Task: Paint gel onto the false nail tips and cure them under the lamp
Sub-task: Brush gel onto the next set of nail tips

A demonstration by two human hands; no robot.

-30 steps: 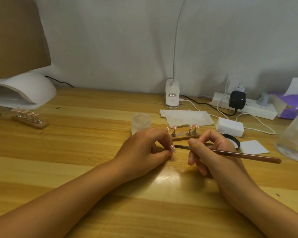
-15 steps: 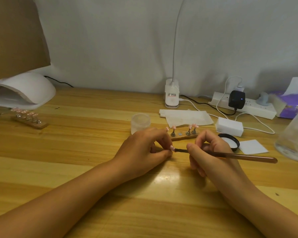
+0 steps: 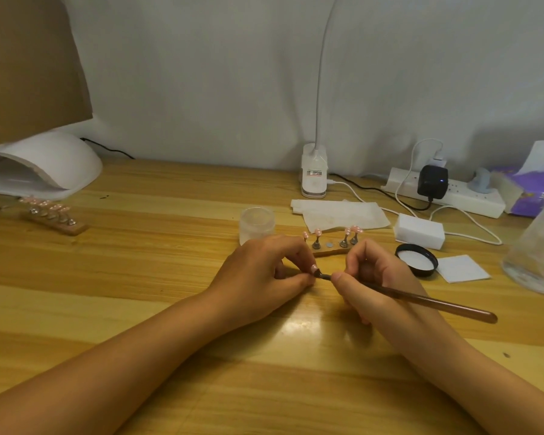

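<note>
My left hand point(image 3: 264, 271) pinches a small stand with a pink false nail tip point(image 3: 313, 267) just above the wooden table. My right hand point(image 3: 371, 277) grips a brown brush point(image 3: 427, 301), and its dark bristle end touches that tip. Right behind my hands lies a wooden holder point(image 3: 330, 251) with several pink tips on metal stands. A second holder point(image 3: 52, 219) full of pink tips sits at the left, in front of the white curing lamp point(image 3: 44, 164). A frosted gel jar point(image 3: 257, 224) stands behind my left hand, its black lid point(image 3: 416, 259) to the right.
A desk lamp base point(image 3: 314, 174), white wipes point(image 3: 339, 215), a white block point(image 3: 419, 230), a power strip point(image 3: 446, 191) with cables, a purple tissue box point(image 3: 534, 189) and a clear container point(image 3: 537, 255) crowd the back right. A brown cardboard sheet point(image 3: 29, 64) hangs at the upper left.
My right hand has moved the brush leftward until its bristles meet the nail tip held by my left hand. My left hand has stayed in place.
</note>
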